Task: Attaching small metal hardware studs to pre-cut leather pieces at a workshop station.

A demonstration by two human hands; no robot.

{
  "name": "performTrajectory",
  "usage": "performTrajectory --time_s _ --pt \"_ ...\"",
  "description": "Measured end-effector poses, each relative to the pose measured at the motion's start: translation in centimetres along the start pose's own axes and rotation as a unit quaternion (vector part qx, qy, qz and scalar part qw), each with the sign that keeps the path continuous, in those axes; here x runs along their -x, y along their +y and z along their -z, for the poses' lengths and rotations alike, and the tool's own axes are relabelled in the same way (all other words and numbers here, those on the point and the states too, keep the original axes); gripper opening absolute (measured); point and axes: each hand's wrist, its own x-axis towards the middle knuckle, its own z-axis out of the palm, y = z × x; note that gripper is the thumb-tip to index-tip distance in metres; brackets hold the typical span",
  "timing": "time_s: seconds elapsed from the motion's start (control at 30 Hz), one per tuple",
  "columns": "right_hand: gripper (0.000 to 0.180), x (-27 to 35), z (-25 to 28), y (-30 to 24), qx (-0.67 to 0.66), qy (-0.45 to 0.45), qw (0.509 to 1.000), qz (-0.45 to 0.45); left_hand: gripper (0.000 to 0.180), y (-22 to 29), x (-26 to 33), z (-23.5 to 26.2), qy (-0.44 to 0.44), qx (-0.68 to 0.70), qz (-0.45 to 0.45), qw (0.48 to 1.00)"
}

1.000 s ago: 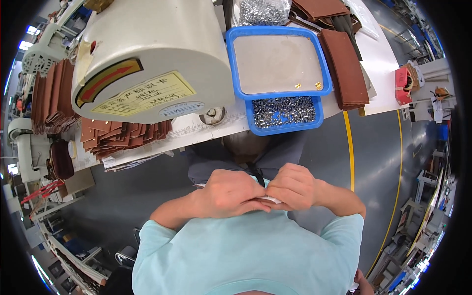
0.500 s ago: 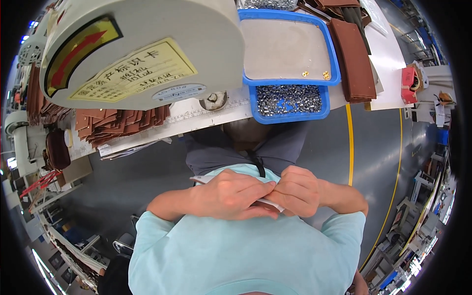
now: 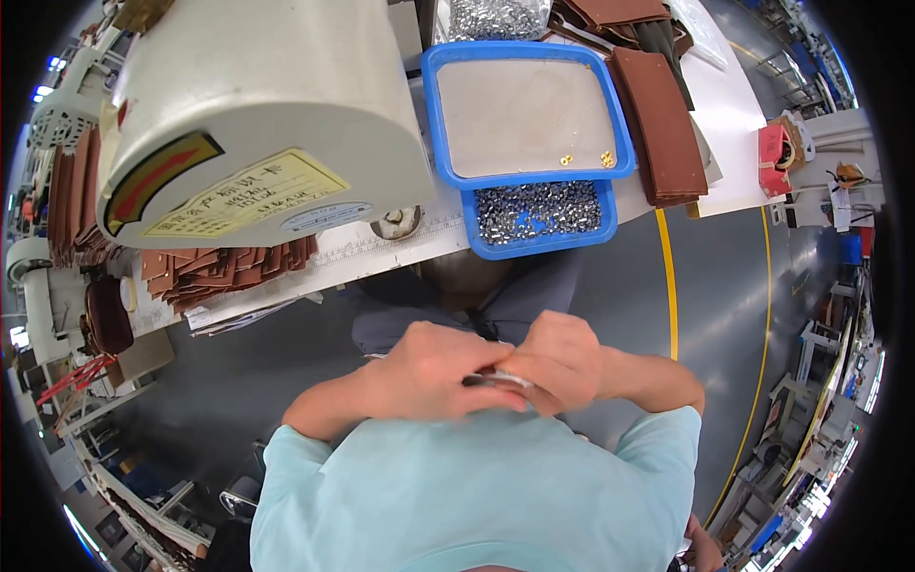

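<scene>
Close in front of my pale green shirt, both hands are brought together over my lap. A thin, bent piece with a pale edge and a dark underside [image 3: 503, 378] shows between them; most of it is hidden by my fingers. My left hand [image 3: 429, 374] is closed around one end of the piece. Fingers curled and thumb pressed in, my right hand [image 3: 558, 364] grips the other end. Some motion blur covers both hands, and what exactly the piece is cannot be made out.
A large grey machine head [image 3: 267, 124] overhangs the white table beside stacked brown leather pieces [image 3: 224, 272]. Blue trays hold a few gold rings [image 3: 566, 160] and many silver metal bits [image 3: 534, 210]. Long brown leather strips [image 3: 658, 129] lie at right. Another person's arm [image 3: 705, 550] shows lower right.
My hands have shifted slightly left and turned, bending the piece between them; its end no longer sticks out far past my left hand. The view has tilted, so the table sits slightly lower.
</scene>
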Motion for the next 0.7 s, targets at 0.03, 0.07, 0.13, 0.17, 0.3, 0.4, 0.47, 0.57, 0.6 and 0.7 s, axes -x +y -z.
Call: performTrajectory --time_s 0.03,0.07,0.13,0.17,0.3,0.4,0.47,0.57,0.6,0.7 --pt "0.03 -0.4 0.4 0.3 0.005 -0.032 0.999 -0.031 0.041 -0.3 -0.4 0.5 -0.012 -0.006 0.04 0.999" --pt "0.03 -0.9 0.9 0.9 0.008 -0.067 0.996 -0.06 0.04 -0.4 -0.5 0.8 -0.019 -0.013 0.082 0.996" --pt "0.048 -3.4 3.8 2.4 -0.01 -0.198 0.972 -0.126 0.055 -1.1 0.1 0.6 0.021 -0.012 0.143 0.989" --pt "0.041 -3.9 4.7 4.4 -0.034 -0.146 0.982 -0.117 0.057 -1.1 0.0 0.6 0.031 -0.015 0.161 0.986" --pt "0.02 -4.0 10.7 13.4 0.172 -0.12 0.894 -0.395 0.043 -1.3 0.0 0.9 0.064 -0.02 0.184 0.981" --pt "0.018 -4.2 11.8 17.6 0.122 -0.218 0.85 -0.464 0.033 -1.6 0.0 1.2 0.079 -0.015 0.198 0.977" --pt "0.016 -4.5 11.7 18.6 0.124 -0.251 0.855 -0.436 0.04 -1.9 0.1 1.4 0.117 0.01 0.235 0.965" --pt "0.014 -4.9 11.3 19.9 0.133 -0.304 0.854 -0.401 0.041 -2.2 -0.1 2.3 0.108 0.097 0.267 0.953" --pt "0.012 -4.9 11.1 20.2 0.144 -0.323 0.848 -0.394 0.039 -2.4 -0.1 2.6 0.092 0.12 0.272 0.95" --pt "0.009 -5.8 11.1 19.9 0.21 -0.34 0.833 -0.384 0.041 -4.1 0.7 2.3 0.1 0.146 0.225 0.958"
